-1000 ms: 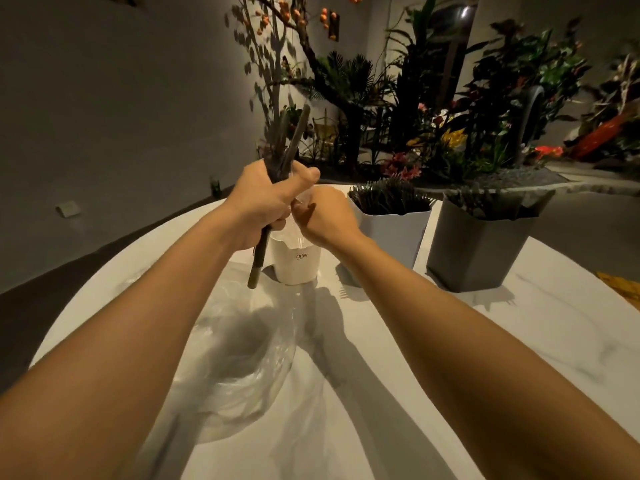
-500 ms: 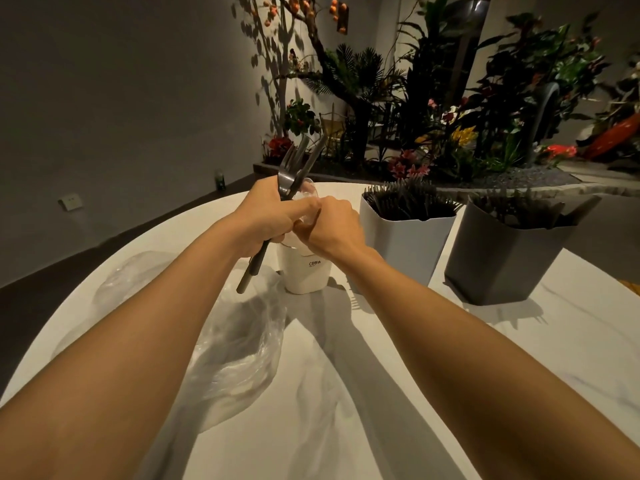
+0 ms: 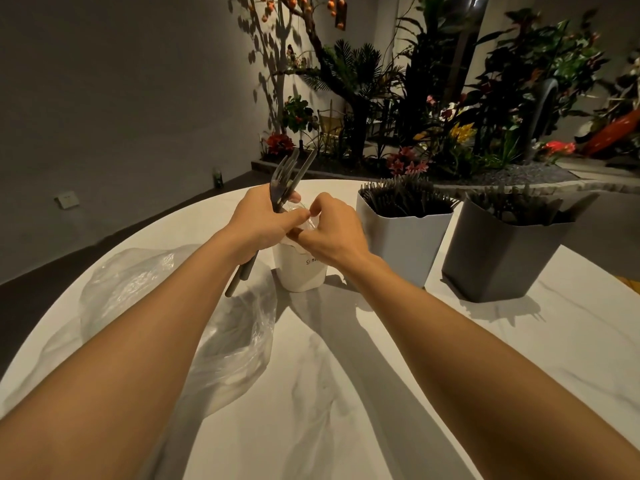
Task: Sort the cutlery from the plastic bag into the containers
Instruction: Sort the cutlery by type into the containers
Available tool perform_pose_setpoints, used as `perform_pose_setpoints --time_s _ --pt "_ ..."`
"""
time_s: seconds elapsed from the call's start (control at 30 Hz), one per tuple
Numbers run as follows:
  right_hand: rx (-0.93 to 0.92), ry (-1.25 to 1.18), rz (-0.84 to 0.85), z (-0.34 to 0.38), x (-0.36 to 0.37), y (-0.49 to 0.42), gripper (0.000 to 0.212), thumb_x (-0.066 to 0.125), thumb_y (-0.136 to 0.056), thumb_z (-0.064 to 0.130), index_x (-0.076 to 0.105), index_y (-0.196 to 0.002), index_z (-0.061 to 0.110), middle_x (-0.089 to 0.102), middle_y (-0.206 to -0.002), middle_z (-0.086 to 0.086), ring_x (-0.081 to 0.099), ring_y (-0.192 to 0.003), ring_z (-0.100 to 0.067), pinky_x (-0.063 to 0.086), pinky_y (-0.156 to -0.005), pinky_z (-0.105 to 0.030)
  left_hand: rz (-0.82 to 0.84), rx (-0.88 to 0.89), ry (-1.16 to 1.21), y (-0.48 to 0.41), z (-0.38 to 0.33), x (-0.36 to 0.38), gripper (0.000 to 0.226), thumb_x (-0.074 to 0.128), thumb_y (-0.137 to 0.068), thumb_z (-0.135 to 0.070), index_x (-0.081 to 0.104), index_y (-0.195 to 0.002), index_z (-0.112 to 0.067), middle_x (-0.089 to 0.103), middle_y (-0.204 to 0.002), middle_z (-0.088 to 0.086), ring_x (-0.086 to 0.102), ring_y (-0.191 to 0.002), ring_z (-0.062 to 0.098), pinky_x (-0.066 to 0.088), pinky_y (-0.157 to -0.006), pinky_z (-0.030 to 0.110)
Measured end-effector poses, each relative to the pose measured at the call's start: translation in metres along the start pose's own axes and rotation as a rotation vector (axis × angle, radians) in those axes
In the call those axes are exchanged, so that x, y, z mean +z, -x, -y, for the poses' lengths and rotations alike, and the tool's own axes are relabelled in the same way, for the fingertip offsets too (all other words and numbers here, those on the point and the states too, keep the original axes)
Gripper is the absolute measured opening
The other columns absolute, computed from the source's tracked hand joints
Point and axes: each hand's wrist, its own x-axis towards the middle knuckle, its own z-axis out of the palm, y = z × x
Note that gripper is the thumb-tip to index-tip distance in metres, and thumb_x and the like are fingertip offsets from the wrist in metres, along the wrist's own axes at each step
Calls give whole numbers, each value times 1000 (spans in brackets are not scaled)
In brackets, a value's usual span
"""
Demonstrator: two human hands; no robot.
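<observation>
My left hand (image 3: pixel 258 221) grips a dark fork and another dark utensil (image 3: pixel 287 178), prongs up, handles sticking out below my fist. My right hand (image 3: pixel 332 230) meets it and pinches a thin clear wrapper (image 3: pixel 303 211) between thumb and fingers. Both hands hover over a small white cup (image 3: pixel 301 271). A crumpled clear plastic bag (image 3: pixel 166 306) lies on the table at the left. A light grey container (image 3: pixel 398 237) and a dark grey container (image 3: pixel 498 258), both filled with dark cutlery, stand to the right.
The round white marble table (image 3: pixel 346 393) curves away at the left and far edges. Beyond it stand plants, flowers and a grey wall. A yellow object peeks in at the right edge.
The fork and utensil in my left hand have tilted more upright and their prongs show. My right hand has closed in on the clear wrapper. The view has shifted so the containers sit further right.
</observation>
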Motion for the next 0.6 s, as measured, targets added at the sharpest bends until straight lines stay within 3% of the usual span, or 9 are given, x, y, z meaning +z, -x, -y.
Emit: perform_pose_setpoints --time_s 0.17,0.3,0.5,0.6 --pt "-16 -60 22 -3 -4 2 53 76 -78 59 53 -106 21 60 -98 4 56 -84 -14 38 -58 -28 -139 43 -83 0 0 2 21 73 -94 -32 64 -111 -23 60 -89 -4 60 -80 12 44 -65 22" --pt "-21 -69 40 -5 -9 6 48 77 -79 55 54 -105 21 58 -92 6 55 -82 -14 41 -61 -29 -197 78 -119 1 -3 2 15 71 -96 -29 62 -105 -21 57 -86 -7 56 -75 9 40 -62 18" --pt "-80 109 54 1 -11 12 40 70 -84 55 62 -76 17 62 -68 3 58 -65 -17 53 -58 -37 -202 58 -154 1 -1 2 17 71 -96 -31 63 -106 -20 59 -87 -5 56 -74 11 43 -66 22" --pt "-79 203 143 7 -16 10 41 68 -88 49 69 -69 13 66 -63 -2 62 -61 -20 49 -52 -32 -222 51 -157 3 0 1 21 72 -95 -32 62 -108 -20 58 -84 -6 56 -72 11 40 -63 18"
